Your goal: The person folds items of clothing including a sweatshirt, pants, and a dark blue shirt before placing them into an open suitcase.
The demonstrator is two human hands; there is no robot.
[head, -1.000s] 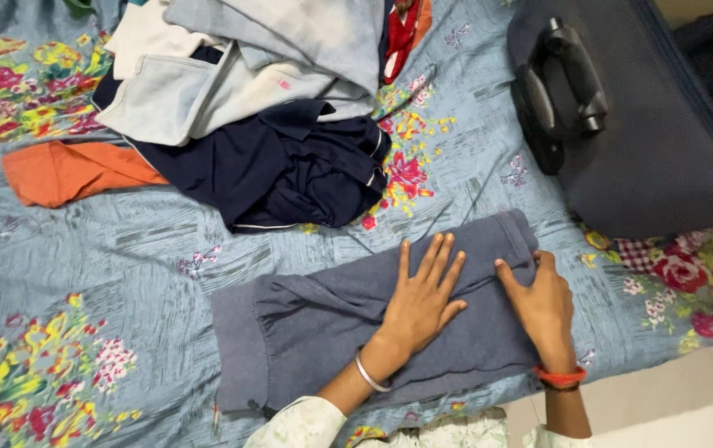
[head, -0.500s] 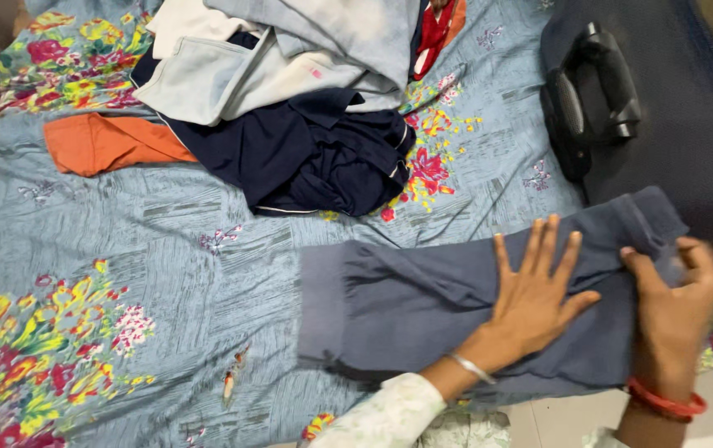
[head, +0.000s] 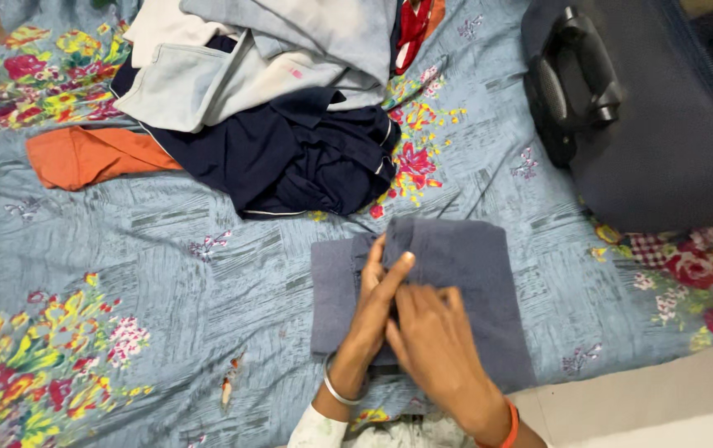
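A slate-grey garment point(head: 464, 274) lies folded over on the blue floral bedsheet point(head: 165, 274), near the bed's front edge. My left hand point(head: 373, 319), with a silver bangle on the wrist, rests flat on the garment's left part, fingers pointing away from me. My right hand point(head: 435, 348), with an orange bangle, lies beside and partly over the left hand. Its fingers are curled on the folded-over layer of the grey cloth.
A heap of clothes sits at the back: a dark navy garment point(head: 290, 158), pale grey and white pieces point(head: 248, 58), a red one point(head: 410, 25) and an orange one point(head: 91, 158). A dark suitcase point(head: 663, 141) with a black handle point(head: 576, 75) lies at the right.
My right hand has carried the garment's right end leftward over the rest, halving its length. My left hand turned and stayed pressed on the cloth. The view shifted slightly.
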